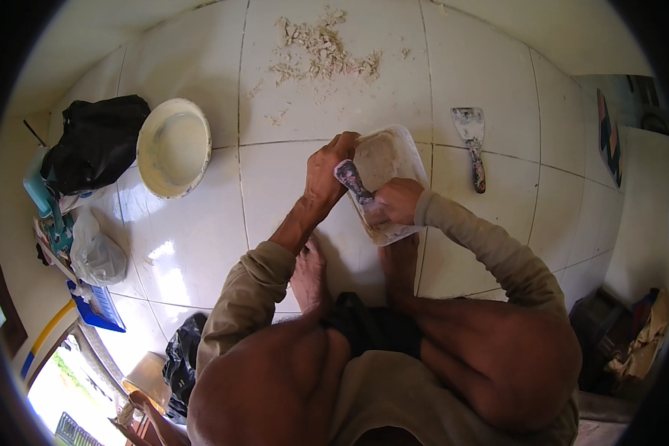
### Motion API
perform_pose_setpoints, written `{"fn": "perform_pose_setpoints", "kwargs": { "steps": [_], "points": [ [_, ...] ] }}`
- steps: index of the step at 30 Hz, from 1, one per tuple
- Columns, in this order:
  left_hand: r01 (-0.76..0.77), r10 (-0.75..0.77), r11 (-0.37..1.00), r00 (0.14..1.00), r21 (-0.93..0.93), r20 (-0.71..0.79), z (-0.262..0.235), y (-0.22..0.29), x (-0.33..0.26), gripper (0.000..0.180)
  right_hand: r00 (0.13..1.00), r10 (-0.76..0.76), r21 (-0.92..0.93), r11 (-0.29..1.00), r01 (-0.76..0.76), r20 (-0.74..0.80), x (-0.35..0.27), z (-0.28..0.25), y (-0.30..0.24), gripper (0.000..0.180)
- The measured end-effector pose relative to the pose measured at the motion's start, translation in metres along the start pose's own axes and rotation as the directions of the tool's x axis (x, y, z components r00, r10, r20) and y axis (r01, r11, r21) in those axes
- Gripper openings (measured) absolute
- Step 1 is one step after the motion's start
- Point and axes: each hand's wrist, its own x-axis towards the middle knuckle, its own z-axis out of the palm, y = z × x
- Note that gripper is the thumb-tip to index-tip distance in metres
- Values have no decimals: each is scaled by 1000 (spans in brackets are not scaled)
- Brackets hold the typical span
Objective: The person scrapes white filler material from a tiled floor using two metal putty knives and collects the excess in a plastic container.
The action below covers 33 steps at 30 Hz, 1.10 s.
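A shallow white plastic tub [416,152], smeared inside with brownish residue, is tilted above the floor between my feet. My left hand [330,172] is closed on its far left rim. Inside the tub's near part, my right hand [399,201] is wrapped round a putty knife. The dark, paint-stained handle of this putty knife [351,178] points up and left out of my fist; its blade is mostly hidden by my hand. A second putty knife [474,149], with a wide metal blade and stained handle, lies on the tiles to the right.
Pale scrapings [320,50] are heaped on the tiled floor [297,111] ahead. A round cream basin [143,152] stands left, beside a black bag [95,141]. Farther down are a white plastic bag [98,249] and a blue tray [102,308].
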Motion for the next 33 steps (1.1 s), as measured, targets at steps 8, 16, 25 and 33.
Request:
{"fn": "perform_pose_setpoints", "kwargs": {
  "steps": [8,16,25,33],
  "points": [
    [-200,204,979,970,44,-133,12,-20,-1,20,980,-193,45,981,191,39,-1,-26,8,27],
    [27,-26,996,1000,-81,4,-9,-6,5,32,993,114,918,391,-68,25,-46,-69,11,22],
    [229,-370,724,925,-650,-85,-26,66,-20,31,877,410,851,-339,402,-251,-39,-54,3,15],
    [307,-405,238,894,-921,193,-4,92,14,18,813,510,592,-575,565,-281,-9,-44,-41,20]
  ]
}}
